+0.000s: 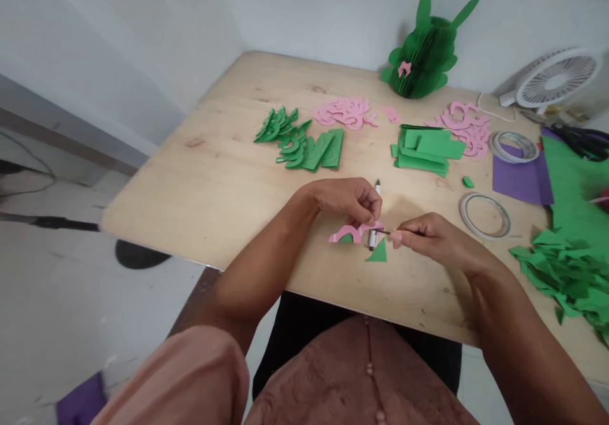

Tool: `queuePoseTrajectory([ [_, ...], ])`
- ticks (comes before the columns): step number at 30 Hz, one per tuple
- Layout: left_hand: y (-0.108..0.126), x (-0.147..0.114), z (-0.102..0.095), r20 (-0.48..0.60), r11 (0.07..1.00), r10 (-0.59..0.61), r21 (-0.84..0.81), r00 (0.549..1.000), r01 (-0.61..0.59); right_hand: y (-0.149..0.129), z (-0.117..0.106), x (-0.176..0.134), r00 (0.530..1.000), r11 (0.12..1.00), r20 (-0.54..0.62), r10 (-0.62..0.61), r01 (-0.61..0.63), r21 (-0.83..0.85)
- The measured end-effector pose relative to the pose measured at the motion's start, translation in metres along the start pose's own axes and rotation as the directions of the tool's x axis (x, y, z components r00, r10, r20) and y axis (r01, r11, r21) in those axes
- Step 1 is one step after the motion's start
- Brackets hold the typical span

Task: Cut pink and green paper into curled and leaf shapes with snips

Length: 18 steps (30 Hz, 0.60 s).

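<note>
My left hand (349, 198) is closed in a pinch at the end of a curved pink paper cutout (346, 231) with white marks along it. My right hand (431, 238) grips a thin dark pointed tool (384, 231), its tip meeting the pink paper near my left fingertips. Whether the tool is tweezers or a blade cannot be made out. Beneath the hands lies a white marker pen (372, 240) with dark ends, partly covered by the paper. Close by are a green paper scrap (378, 252) and a bit of green under the pink arch.
Green cut shapes (304, 149), pink cutouts (345, 114) and folded green strips (425, 150) lie beyond my hands. A green honeycomb paper figure (423, 57) stands behind. To the right are tape rolls (485, 215), purple paper (521, 174), green scraps (566, 276), scissors (583, 141) and a white fan (556, 79).
</note>
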<state>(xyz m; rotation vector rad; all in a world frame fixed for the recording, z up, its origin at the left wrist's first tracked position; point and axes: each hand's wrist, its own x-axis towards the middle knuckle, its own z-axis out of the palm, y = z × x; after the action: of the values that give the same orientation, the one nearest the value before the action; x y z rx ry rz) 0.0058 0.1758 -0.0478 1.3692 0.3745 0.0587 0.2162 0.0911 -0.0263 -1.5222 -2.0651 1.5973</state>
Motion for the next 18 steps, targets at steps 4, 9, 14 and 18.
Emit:
queuePoseTrajectory([
  [4,0.0,0.0001,-0.0006,0.026,1.0,0.004,0.0,1.0,-0.004,0.0009,-0.0002,0.001,1.0,1.0,0.011,-0.014,0.014,0.023],
  [9,0.001,-0.0002,-0.0005,0.051,1.0,-0.005,-0.008,0.999,0.006,0.0011,0.0002,0.0011,0.999,0.997,0.041,-0.014,0.011,0.073],
  [14,0.0014,-0.0005,-0.0003,0.055,1.0,-0.008,-0.022,0.998,0.009,0.0029,0.0005,0.0012,0.997,0.991,0.067,0.025,-0.033,0.126],
  [18,0.0009,-0.0005,-0.0006,0.059,0.999,0.001,-0.034,0.998,0.001,0.0033,0.0001,0.0016,0.996,0.987,0.091,0.019,-0.033,0.158],
])
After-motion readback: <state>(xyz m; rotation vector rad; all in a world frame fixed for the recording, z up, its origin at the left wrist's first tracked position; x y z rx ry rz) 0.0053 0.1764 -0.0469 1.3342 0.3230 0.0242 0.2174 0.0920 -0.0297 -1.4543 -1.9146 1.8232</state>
